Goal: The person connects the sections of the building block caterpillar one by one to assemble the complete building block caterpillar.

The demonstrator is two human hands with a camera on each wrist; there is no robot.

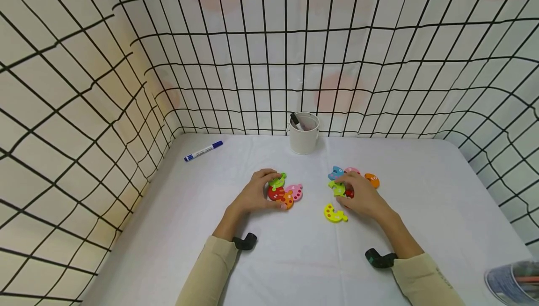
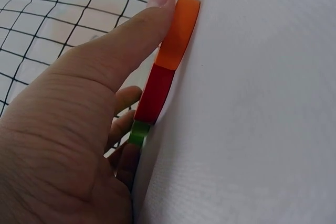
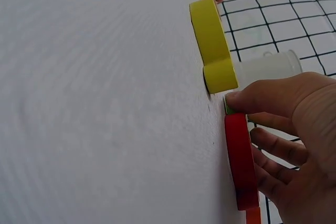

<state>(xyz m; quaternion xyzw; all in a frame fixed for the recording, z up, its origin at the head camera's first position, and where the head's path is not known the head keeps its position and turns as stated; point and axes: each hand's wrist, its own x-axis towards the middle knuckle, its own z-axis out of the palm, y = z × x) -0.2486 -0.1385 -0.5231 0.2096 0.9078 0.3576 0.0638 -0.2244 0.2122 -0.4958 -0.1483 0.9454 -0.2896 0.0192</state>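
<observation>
On the white table point(image 1: 294, 259), the left hand point(image 1: 258, 194) curves round a cluster, thumb against its orange piece point(image 1: 287, 200), fingertips at its green piece point(image 1: 277, 183); a red piece point(image 1: 275, 193) sits between, a pink piece point(image 1: 296, 192) beside. The right hand point(image 1: 365, 197) pinches a lime piece point(image 1: 338, 189) between thumb and forefinger, partly covering a dark red piece point(image 1: 350, 193). A yellow piece point(image 1: 331, 213) lies just nearer the person, a blue piece point(image 1: 335, 173) beyond. Farther back stand a bucket point(image 1: 303, 141) and mesh point(image 1: 286, 62); a marker's point(image 1: 204, 151) print is too small to read. The red piece reads 2, the orange piece 3, an oval point(image 1: 372, 180) 10.
</observation>
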